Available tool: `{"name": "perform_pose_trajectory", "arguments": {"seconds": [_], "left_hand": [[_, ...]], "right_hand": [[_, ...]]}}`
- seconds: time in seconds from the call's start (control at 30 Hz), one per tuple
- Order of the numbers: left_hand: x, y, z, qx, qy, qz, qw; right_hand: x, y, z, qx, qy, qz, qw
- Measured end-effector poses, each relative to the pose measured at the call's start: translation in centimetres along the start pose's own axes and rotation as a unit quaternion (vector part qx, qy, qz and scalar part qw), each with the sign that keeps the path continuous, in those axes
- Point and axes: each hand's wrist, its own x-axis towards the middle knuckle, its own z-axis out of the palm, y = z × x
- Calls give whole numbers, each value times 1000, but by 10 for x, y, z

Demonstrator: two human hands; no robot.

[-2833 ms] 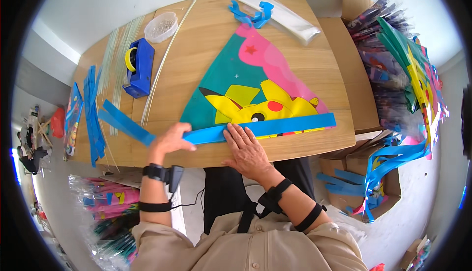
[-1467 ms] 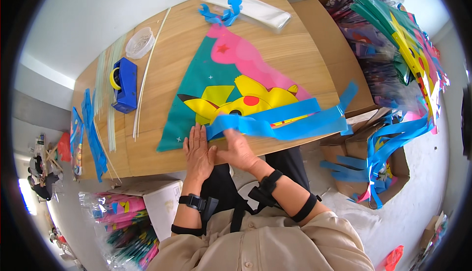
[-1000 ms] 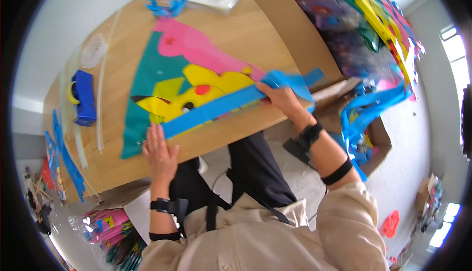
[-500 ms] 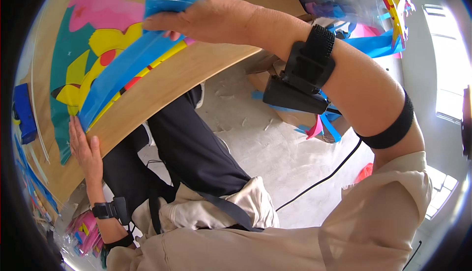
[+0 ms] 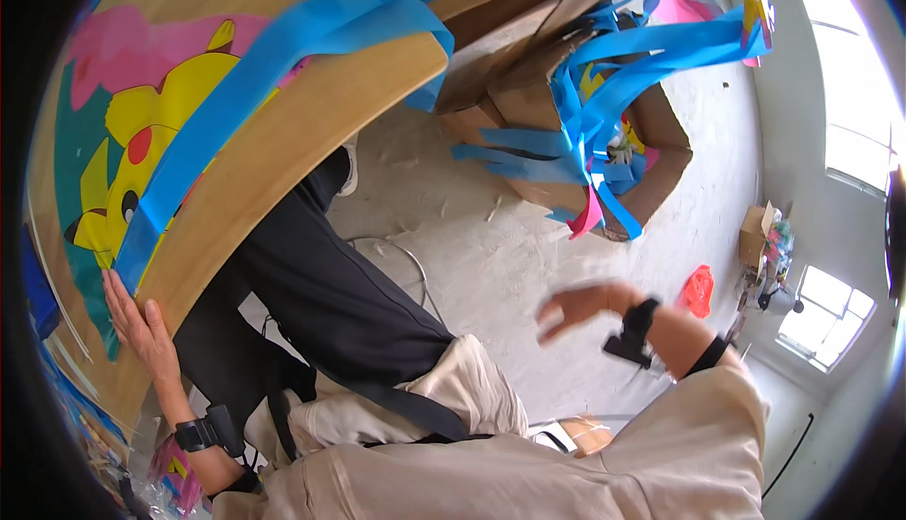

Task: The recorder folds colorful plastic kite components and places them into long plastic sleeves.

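Note:
A long blue strip of thin sheet (image 5: 217, 114) lies along the table's near edge, over a flat printed sheet with a yellow cartoon figure (image 5: 193, 76), a pink part and a green part. Its far end bends and hangs past the table's rounded corner. My left hand (image 5: 142, 329) rests flat at the strip's near end, fingers stretched out and thumb apart. Away from the table, my right hand (image 5: 583, 307) is over the floor to the right, slightly blurred. Its fingers are loosely bent and apart, with nothing in them.
Past the wooden table's corner (image 5: 415, 67) stands an open cardboard box (image 5: 661, 171) draped with blue strips (image 5: 651, 43). A red plastic bag (image 5: 697, 291) lies on the floor at right. A dark blue thing (image 5: 38, 284) and thin white rods sit at the table's left.
My right hand has let go of the blue strip and moved down and right, off the table. The strip has settled onto the sheet. My left hand remains at its near end.

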Motion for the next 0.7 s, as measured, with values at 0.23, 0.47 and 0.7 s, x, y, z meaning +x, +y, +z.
{"name": "perform_pose_trajectory", "arguments": {"seconds": [0.23, 0.47, 0.7], "left_hand": [[-4, 12, -9, 14, -23, -45, 999], [1, 9, -7, -5, -16, -24, 1000], [-1, 15, -12, -9, -21, -41, 999]], "right_hand": [[-50, 14, 211, 450, -390, 209, 776], [-40, 8, 222, 383, -392, 246, 800], [-28, 42, 272, 223, -180, 319, 903]]}}
